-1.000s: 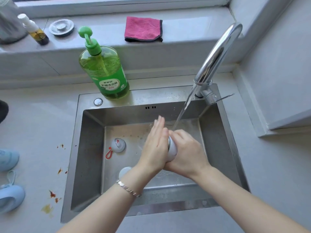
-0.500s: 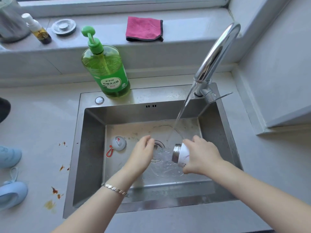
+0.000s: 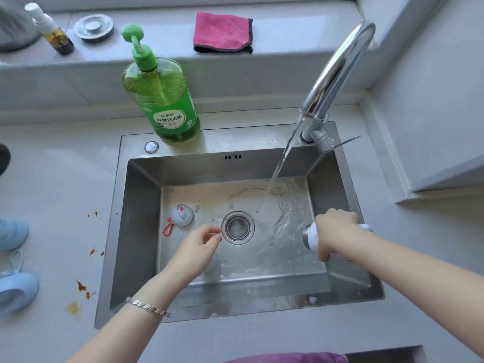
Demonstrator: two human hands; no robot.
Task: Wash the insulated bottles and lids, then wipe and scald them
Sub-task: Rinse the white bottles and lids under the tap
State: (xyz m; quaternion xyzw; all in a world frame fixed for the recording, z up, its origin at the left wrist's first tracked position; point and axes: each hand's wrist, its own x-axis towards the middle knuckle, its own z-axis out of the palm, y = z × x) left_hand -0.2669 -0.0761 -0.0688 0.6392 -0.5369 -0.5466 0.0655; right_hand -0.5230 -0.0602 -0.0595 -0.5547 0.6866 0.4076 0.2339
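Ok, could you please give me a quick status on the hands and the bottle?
Left hand empty, loose over the sink. Right hand grips bottle sideways, mouth left. Lid on sink floor. Tap running; nothing in the way.

A pale grey tabletop [image 3: 60, 179] spreads left of my left hand [image 3: 196, 248]; beyond it runs a grey ledge [image 3: 162, 35] in soft daylight.
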